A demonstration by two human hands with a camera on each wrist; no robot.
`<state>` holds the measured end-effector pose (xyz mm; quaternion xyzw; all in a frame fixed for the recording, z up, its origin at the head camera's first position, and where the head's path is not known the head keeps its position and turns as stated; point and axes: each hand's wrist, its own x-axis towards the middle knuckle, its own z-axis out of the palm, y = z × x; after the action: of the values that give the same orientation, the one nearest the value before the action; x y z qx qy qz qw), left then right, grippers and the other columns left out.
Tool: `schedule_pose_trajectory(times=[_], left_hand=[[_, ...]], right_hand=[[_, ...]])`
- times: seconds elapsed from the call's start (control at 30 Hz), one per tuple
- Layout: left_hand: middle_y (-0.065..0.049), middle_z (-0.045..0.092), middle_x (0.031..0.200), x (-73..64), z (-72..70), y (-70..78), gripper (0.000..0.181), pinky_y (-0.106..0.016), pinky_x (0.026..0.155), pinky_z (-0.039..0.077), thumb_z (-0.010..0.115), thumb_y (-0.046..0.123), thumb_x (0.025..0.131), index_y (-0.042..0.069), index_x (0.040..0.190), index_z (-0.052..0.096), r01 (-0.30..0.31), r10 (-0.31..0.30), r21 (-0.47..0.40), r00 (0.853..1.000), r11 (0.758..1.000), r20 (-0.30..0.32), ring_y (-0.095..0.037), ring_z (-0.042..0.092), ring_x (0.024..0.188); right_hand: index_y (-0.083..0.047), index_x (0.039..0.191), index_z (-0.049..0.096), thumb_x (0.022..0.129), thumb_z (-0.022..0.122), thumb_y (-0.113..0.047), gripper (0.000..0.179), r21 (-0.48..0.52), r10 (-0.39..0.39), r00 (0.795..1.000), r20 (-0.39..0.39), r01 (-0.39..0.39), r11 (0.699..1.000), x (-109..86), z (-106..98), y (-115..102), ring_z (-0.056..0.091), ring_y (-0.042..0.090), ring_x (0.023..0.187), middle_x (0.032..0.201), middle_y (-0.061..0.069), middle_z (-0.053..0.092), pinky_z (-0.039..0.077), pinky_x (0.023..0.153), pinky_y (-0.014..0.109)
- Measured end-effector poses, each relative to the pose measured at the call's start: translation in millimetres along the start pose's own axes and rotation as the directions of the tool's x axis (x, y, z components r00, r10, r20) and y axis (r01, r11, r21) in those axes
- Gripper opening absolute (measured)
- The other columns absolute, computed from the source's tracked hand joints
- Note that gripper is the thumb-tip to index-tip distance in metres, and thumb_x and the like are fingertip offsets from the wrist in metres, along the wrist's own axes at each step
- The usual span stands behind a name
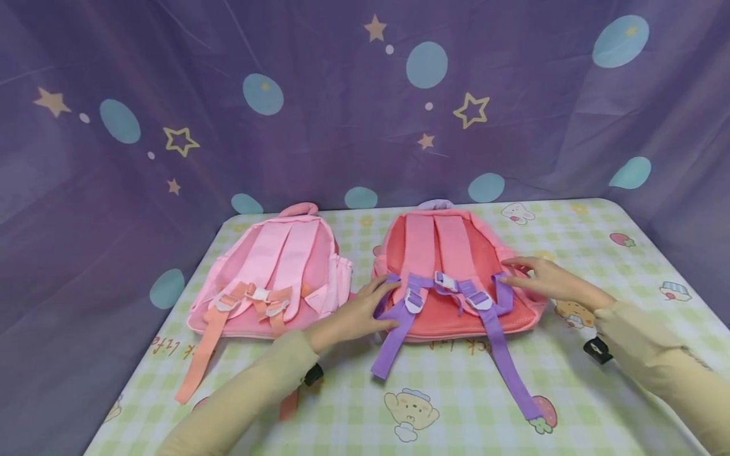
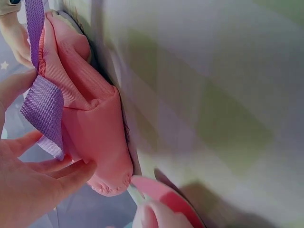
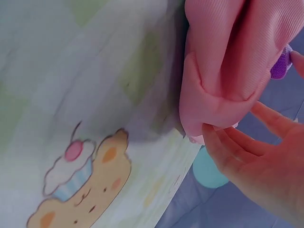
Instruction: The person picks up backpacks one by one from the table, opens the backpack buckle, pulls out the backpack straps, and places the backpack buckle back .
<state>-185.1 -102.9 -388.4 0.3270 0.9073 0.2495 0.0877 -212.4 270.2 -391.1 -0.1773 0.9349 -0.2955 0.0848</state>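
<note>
A coral-pink backpack (image 1: 445, 324) lies back panel up on the table, with purple webbing straps (image 1: 504, 373) trailing toward me. A white buckle (image 1: 445, 282) joins a purple strap across its two pink shoulder straps. At its left side, my left hand (image 1: 365, 310) has its fingers spread; in the left wrist view the fingertips touch the pink side (image 2: 95, 137), with a purple loop (image 2: 45, 102) beside the thumb. My right hand (image 1: 544, 278) is at the opposite side, its fairly straight fingers against the side pocket (image 3: 218, 107) and its thumb by another purple loop (image 1: 504, 294).
A paler pink backpack (image 1: 296, 250) with orange straps (image 1: 206, 354) lies to the left, also back up. Under both is a green-checked tablecloth (image 1: 456, 386) with cartoon prints. A purple curtain (image 1: 342, 145) with stars closes off the back and sides.
</note>
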Motion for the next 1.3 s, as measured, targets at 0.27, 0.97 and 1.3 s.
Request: schedule_pose_trajectory(times=[0.27,0.97,1.3], left_hand=[[-0.019,0.023,0.141,-7.4,-6.0,-10.5,0.069,-0.048,0.097,0.032,0.066,0.035,0.078,0.014,0.135,0.032,-0.010,0.010,0.033,1.000,0.999,-0.005,-0.036,0.030,0.125],[-0.022,0.025,0.138,-17.4,-18.3,-16.6,0.069,-0.049,0.096,0.032,0.066,0.034,0.078,0.012,0.134,0.034,-0.005,0.004,0.064,1.000,0.998,0.009,-0.037,0.029,0.125],[-0.024,0.035,0.132,-10.4,-38.7,-5.5,0.056,-0.045,0.099,0.030,0.066,0.026,0.079,0.001,0.125,0.045,-0.123,0.138,0.238,0.989,0.963,-0.047,-0.037,0.032,0.123]], right_hand=[[0.002,0.126,0.045,0.083,0.056,-0.042,0.062,-0.008,-0.016,1.000,-0.012,0.016,1.000,8.9,7.8,-5.9,0.044,0.038,0.113,0.123,0.024,0.048,0.036,0.089,0.053],[0.001,0.126,0.046,0.082,0.058,-0.042,0.063,-0.019,-0.042,0.999,-0.001,0.042,0.999,15.8,15.9,-18.6,0.045,0.035,0.112,0.123,0.022,0.049,0.037,0.089,0.051],[0.005,0.121,0.049,0.086,0.057,-0.025,0.046,-0.087,-0.095,0.995,0.010,0.096,0.992,10.0,-8.0,-45.7,0.052,0.034,0.099,0.114,0.022,0.054,0.044,0.079,0.048]])
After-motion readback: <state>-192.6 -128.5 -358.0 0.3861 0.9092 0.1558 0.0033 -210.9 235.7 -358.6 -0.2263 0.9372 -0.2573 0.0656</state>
